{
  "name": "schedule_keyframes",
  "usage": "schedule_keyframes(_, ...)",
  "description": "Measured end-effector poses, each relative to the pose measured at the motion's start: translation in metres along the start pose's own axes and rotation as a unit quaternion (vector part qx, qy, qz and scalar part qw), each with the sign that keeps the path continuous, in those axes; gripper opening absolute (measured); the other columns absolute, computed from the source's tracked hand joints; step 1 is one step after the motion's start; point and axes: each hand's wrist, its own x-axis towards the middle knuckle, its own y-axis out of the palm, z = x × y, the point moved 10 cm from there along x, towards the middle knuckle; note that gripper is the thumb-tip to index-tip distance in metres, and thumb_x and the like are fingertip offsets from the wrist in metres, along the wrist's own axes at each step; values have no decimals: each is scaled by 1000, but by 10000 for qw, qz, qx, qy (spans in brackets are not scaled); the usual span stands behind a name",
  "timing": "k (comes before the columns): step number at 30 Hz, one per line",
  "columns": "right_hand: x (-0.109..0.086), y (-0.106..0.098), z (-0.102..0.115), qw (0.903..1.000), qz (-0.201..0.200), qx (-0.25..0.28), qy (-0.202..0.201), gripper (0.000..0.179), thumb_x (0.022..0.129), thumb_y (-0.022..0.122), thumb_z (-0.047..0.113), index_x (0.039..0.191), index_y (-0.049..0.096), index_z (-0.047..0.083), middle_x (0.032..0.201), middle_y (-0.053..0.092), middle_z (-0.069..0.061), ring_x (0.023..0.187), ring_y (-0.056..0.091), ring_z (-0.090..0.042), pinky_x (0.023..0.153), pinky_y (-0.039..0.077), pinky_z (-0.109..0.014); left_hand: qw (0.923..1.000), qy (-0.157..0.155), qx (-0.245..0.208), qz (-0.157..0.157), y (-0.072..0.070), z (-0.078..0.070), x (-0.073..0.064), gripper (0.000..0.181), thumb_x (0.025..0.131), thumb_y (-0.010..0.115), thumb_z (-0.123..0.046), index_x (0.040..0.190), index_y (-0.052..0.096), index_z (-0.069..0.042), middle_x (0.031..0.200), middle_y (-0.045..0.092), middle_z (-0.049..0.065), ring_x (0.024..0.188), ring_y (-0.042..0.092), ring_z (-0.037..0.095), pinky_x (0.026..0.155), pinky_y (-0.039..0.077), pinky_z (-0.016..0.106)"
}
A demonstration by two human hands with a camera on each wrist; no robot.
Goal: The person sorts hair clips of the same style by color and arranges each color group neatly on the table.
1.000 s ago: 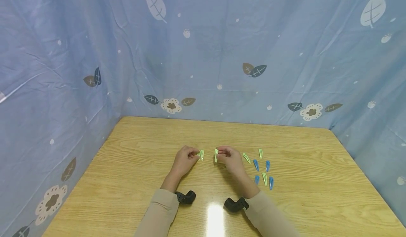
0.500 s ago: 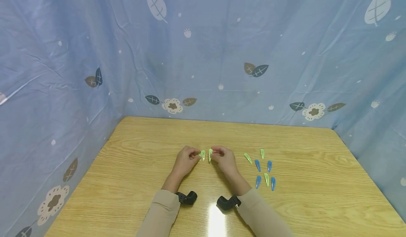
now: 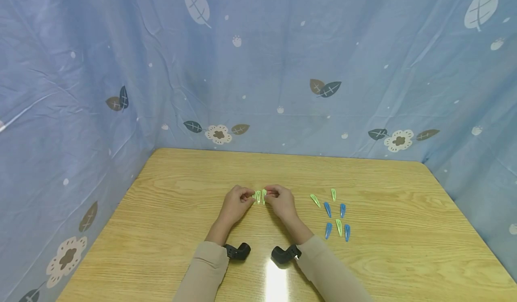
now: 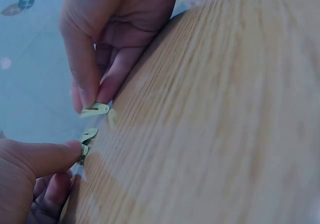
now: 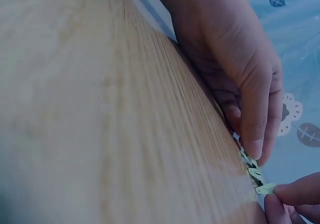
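Note:
My left hand (image 3: pixel 237 201) pinches a pale green snap hair clip (image 4: pixel 83 153) between thumb and fingertips, low at the table. Just beside it is a second green hair clip (image 3: pixel 258 197), which neither hand appears to hold. My right hand (image 3: pixel 281 201) grips a third green hair clip (image 3: pixel 264 196) by its side, slightly above the wood. In the right wrist view that held clip (image 5: pixel 265 189) is close to the middle clip (image 5: pixel 255 173). My left fingers partly cover the leftmost clip.
On the wooden table (image 3: pixel 181 230), right of my hands, several loose hair clips lie scattered, among them a blue clip (image 3: pixel 342 210) and a green clip (image 3: pixel 315 200). A patterned blue curtain (image 3: pixel 258 68) hangs behind the table's far edge.
My right hand has moved left with its green hair clip, closing most of the gap to the clips by my left hand. My left hand has stayed in place.

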Motion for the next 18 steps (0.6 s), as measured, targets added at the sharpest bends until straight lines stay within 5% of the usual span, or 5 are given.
schedule_keyframes(18, 5, 5, 9, 9963, 224, -787, 275, 16, 79, 69, -1, 95, 70, -3, 79, 63, -6, 71, 57, -16, 61, 48, -27, 10000, -57, -38, 29, 0, -1, 0, 17, 87, 71, -11, 102, 72, -5, 88, 55, 2, 77, 53, 13, 69, 48, 26)
